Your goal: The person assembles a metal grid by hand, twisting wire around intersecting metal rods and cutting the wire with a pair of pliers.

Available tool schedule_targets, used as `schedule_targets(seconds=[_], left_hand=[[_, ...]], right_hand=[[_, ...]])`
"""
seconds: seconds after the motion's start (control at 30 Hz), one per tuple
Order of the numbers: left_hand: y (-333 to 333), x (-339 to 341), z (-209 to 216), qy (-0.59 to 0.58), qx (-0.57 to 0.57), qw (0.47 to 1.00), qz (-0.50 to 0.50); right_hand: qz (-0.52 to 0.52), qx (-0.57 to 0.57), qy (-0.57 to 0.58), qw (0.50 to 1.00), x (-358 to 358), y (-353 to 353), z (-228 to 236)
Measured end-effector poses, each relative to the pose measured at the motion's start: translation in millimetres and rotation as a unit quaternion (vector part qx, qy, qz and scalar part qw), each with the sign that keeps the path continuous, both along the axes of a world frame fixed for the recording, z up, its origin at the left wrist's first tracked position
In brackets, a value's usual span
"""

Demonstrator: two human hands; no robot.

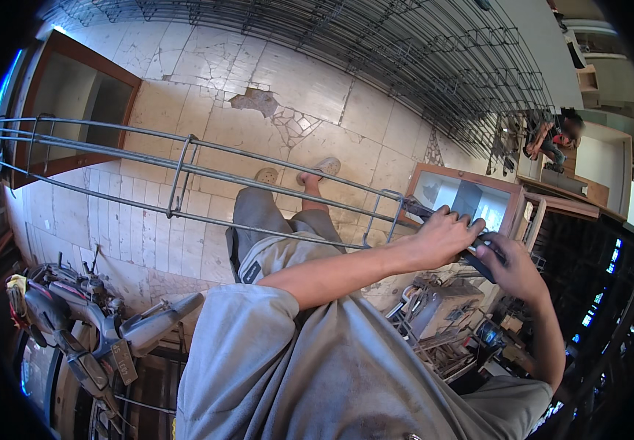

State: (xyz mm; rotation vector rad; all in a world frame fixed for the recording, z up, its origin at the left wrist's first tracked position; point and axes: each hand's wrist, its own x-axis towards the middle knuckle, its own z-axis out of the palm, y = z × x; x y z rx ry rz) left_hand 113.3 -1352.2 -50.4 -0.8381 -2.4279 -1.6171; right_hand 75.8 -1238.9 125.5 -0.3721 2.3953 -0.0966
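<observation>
A long, narrow steel rebar cage, long bars with wire stirrups around them, stretches across my view from the far left to my hands. My left hand is closed near the cage's right end, its fingers curled down. What it grips is mostly hidden; a dark, narrow piece pokes out beyond its knuckles. Beside it my right hand is closed around a dark, bar-like handle, thumb on top. Whether the dark piece and the handle are one tool, I cannot tell.
More steel cages are piled along the far side. Wood-framed glass panels stand left and right. A motorcycle is parked at lower left. Cluttered tools and boxes lie below my hands. Another person is at far right. The tiled floor is cracked.
</observation>
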Motion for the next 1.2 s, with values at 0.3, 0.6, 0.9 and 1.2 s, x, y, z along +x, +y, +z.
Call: schedule_targets(seconds=[0.3,0.6,0.9,1.2], left_hand=[[-23.7,-30.2,16.3,-0.175,0.077,0.976,-0.105],[-101.7,20.7,4.4,-0.091,0.069,0.993,0.034],[-120.0,-32.5,-40.0,-0.116,-0.244,0.957,-0.103],[-109.1,-37.1,-53.5,-0.207,-0.223,0.946,-0.11]], right_hand=[[0.404,0.218,0.286,0.841,12.0,7.8,-6.6],[-0.487,-0.119,-0.326,0.802,3.5,13.1,-9.1],[-0.549,-0.216,-0.292,0.753,20.4,52.3,-25.0],[-0.47,-0.317,-0.172,0.806,49.0,72.7,-53.4]])
